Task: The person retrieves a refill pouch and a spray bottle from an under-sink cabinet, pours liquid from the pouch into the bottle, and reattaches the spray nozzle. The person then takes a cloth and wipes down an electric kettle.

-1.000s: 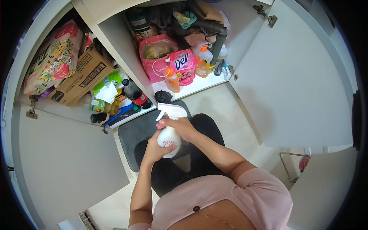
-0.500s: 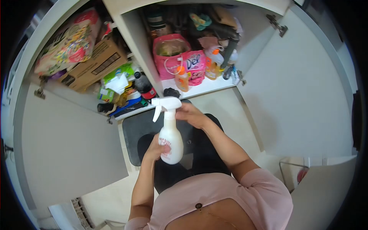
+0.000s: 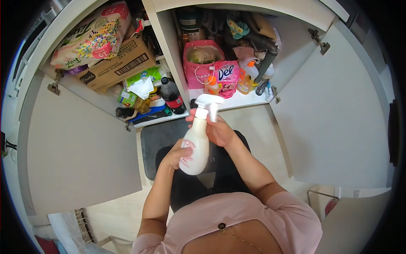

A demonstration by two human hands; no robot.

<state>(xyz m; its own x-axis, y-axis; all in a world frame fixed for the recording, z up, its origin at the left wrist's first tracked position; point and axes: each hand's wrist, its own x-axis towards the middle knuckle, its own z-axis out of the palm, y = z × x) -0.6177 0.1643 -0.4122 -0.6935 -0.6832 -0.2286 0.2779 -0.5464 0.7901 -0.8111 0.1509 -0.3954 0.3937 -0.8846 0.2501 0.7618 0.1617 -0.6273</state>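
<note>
A white spray bottle (image 3: 195, 149) with reddish lettering is held tilted in front of my lap. My left hand (image 3: 174, 155) wraps its lower body, thumb across the front. My right hand (image 3: 221, 132) is at the neck, curled loosely round behind it, with fingertips showing on the far left side. Just above that hand is the white trigger head (image 3: 209, 101), its trigger hanging on the right and slightly blurred. The exact contact of the right fingers with the neck is partly hidden by the bottle.
Ahead is an open cabinet with a cardboard box (image 3: 116, 65), a dark soda bottle (image 3: 172, 96), a pink bucket (image 3: 198, 70) and orange-capped bottles (image 3: 246, 78). Its left door (image 3: 80, 148) and right door (image 3: 334, 114) stand wide on both sides. A dark mat (image 3: 154, 144) lies below.
The trigger head has turned from pointing left to pointing right. My right hand has moved round behind the neck. The bottle leans further right, and the view has shifted.
</note>
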